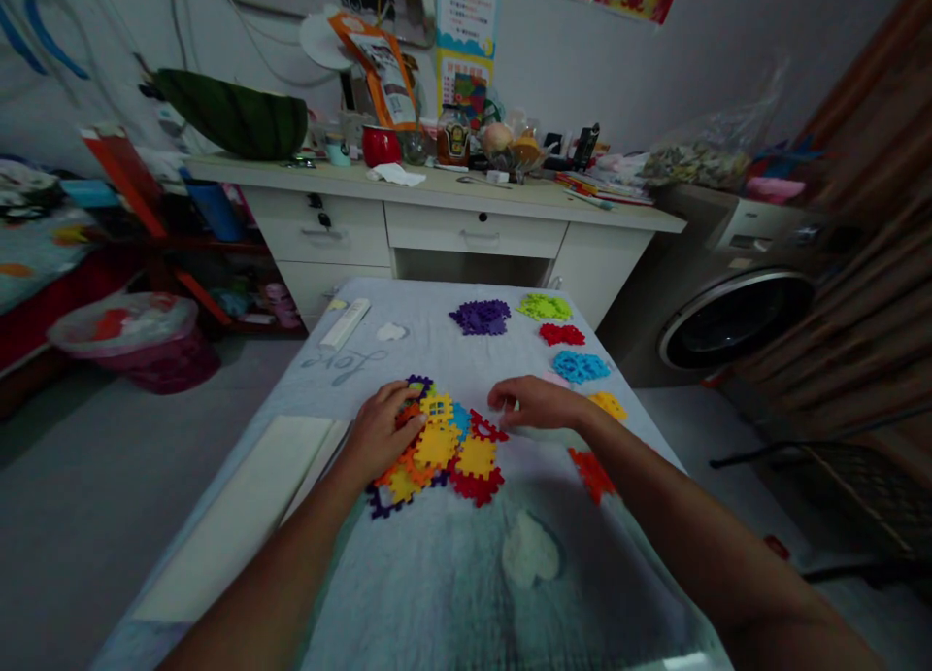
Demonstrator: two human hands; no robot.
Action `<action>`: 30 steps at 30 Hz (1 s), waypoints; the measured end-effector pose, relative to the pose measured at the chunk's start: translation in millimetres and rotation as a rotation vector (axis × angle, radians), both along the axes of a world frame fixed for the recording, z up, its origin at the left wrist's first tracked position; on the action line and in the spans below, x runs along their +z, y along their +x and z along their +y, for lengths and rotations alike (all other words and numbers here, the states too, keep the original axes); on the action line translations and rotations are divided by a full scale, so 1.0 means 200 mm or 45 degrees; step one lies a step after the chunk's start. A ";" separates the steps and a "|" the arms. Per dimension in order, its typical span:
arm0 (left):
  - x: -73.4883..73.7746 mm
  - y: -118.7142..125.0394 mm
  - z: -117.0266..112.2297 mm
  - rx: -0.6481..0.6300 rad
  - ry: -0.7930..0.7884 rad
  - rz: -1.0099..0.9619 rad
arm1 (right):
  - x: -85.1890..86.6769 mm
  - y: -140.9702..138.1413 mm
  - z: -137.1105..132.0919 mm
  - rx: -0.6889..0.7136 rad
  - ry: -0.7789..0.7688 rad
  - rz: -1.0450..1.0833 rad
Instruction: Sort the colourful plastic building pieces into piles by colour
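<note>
Pale cloth covers the worktop (437, 584) at mid-frame, with a pile of coloured tiles (444, 452) at its centre. The left hand (382, 433) lies on the pile's left edge, grip loose and released. The right hand (535, 404) sits fingertips-down just right of the pile; I cannot tell its grip. Purple heap (481, 317) and blue heap (581, 366) lie above.

- Left grip (382, 433) covers the left side of the coloured tile pile (446, 448) in the middle of the tabletop (429, 584).
- Right forearm (655, 501) hides part of the orange tiles (589, 469) by the tabletop's right edge.
- Tabletop's near corners are cut off below.
</note>
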State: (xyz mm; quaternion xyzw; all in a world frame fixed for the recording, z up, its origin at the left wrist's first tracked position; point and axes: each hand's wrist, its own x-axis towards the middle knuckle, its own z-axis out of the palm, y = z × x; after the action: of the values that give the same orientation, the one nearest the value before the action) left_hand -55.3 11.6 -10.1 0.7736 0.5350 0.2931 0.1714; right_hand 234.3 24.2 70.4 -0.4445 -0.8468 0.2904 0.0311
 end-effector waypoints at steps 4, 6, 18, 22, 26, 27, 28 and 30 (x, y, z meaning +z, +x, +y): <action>-0.01 -0.01 0.00 0.002 0.007 -0.040 | -0.04 -0.11 -0.12 0.010 0.141 -0.251; -0.01 -0.01 0.00 0.000 0.007 -0.049 | -0.05 -0.12 -0.14 -0.012 0.149 -0.264; -0.01 0.00 0.00 0.000 0.041 -0.017 | 0.01 0.16 0.09 -0.415 0.337 -0.021; -0.02 -0.01 0.00 -0.017 0.034 -0.002 | -0.02 0.34 0.32 -0.800 0.443 -0.016; -0.02 -0.01 0.00 -0.018 0.034 -0.019 | -0.05 0.46 0.49 -1.121 0.375 0.014; -0.02 -0.01 0.00 -0.018 0.035 -0.022 | -0.05 0.48 0.52 -1.180 0.370 0.001; -0.01 -0.01 0.00 -0.018 0.035 -0.023 | -0.05 0.50 0.55 -1.225 0.366 -0.014; 0.00 0.00 -0.01 -0.018 0.034 -0.025 | -0.05 0.53 0.59 -1.274 0.359 -0.034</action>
State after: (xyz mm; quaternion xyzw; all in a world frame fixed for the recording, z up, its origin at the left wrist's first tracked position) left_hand -56.2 10.0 -9.8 0.7765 0.5240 0.3066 0.1684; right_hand 340.1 142.2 59.9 -0.7900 -0.5621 0.1176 0.2148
